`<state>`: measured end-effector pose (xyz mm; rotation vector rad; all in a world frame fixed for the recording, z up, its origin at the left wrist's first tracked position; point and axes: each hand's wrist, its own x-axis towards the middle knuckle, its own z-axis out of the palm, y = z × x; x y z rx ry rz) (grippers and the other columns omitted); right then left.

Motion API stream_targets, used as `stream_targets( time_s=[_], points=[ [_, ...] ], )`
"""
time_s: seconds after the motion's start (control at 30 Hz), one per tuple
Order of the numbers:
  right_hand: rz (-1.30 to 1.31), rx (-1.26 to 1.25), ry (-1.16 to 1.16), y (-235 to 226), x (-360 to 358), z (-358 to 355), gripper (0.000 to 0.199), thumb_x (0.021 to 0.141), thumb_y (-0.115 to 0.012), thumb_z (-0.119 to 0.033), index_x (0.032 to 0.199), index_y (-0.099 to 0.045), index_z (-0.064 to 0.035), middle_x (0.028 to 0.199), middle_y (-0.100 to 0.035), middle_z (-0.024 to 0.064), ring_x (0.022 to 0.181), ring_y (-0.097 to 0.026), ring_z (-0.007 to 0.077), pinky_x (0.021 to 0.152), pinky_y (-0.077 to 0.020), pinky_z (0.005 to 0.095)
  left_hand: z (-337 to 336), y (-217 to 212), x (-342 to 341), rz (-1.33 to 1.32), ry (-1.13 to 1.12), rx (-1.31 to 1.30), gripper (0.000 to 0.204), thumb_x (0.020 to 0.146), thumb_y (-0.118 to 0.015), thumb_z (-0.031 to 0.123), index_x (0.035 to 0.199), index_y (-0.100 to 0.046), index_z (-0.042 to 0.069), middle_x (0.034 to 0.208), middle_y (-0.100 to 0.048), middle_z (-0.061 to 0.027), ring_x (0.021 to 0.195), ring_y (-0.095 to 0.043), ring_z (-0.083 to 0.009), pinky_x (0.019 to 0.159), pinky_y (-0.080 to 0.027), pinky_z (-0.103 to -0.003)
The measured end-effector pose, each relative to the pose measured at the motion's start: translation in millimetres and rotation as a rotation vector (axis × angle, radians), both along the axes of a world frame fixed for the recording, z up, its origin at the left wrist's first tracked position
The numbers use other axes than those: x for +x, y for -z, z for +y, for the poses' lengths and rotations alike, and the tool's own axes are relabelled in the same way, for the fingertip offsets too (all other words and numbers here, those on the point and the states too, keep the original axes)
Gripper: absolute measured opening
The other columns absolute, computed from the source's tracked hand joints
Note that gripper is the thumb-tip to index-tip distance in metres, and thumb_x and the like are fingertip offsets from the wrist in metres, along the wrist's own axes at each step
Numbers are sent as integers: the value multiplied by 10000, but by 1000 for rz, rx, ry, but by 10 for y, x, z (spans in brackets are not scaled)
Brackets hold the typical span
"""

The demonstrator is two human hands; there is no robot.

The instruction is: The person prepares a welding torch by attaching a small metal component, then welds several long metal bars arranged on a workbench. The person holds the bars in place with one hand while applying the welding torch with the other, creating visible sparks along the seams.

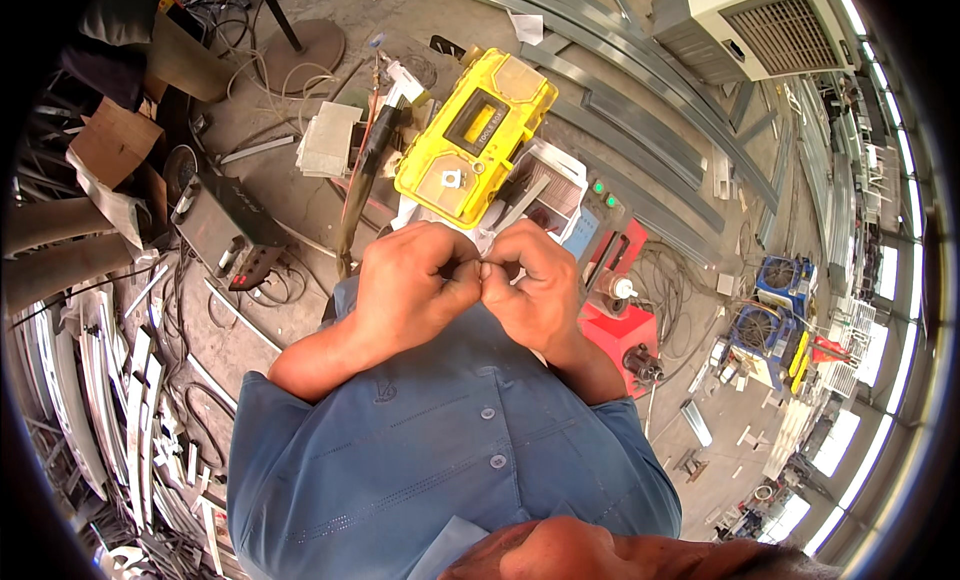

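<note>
My left hand (415,280) and my right hand (530,285) meet in front of my chest, thumbs and fingertips pinched together. Whatever sits between the fingertips is too small or hidden to make out. Just beyond them lies a yellow toolbox (483,120) with a dark handle, on top of which rests a small white square piece (452,179). To its right, an open white box (568,172) holds several metal parts. Beside that box, a grey panel (585,235) carries green buttons.
A red machine (622,342) stands close by my right forearm. Long metal profiles (640,130) lie on the floor ahead, near an air cooler (735,30). Metal strips (130,410) are heaped at left, past a black machine (228,230). Blue fan units (757,330) sit far right.
</note>
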<state>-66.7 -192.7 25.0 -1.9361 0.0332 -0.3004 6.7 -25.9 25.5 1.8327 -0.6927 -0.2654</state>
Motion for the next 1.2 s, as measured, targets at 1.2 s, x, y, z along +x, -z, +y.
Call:
stream_targets(
  time_s=[1.2],
  points=[
    [178, 577, -81, 28, -79, -218, 120, 970, -675, -88, 1019, -681, 22, 932, -651, 14, 765, -560, 52, 675, -455, 228, -89, 104, 59, 661, 168, -475, 104, 947, -714, 11, 965, -612, 20, 883, -620, 8, 797, -556, -63, 704, -473, -239]
  ],
)
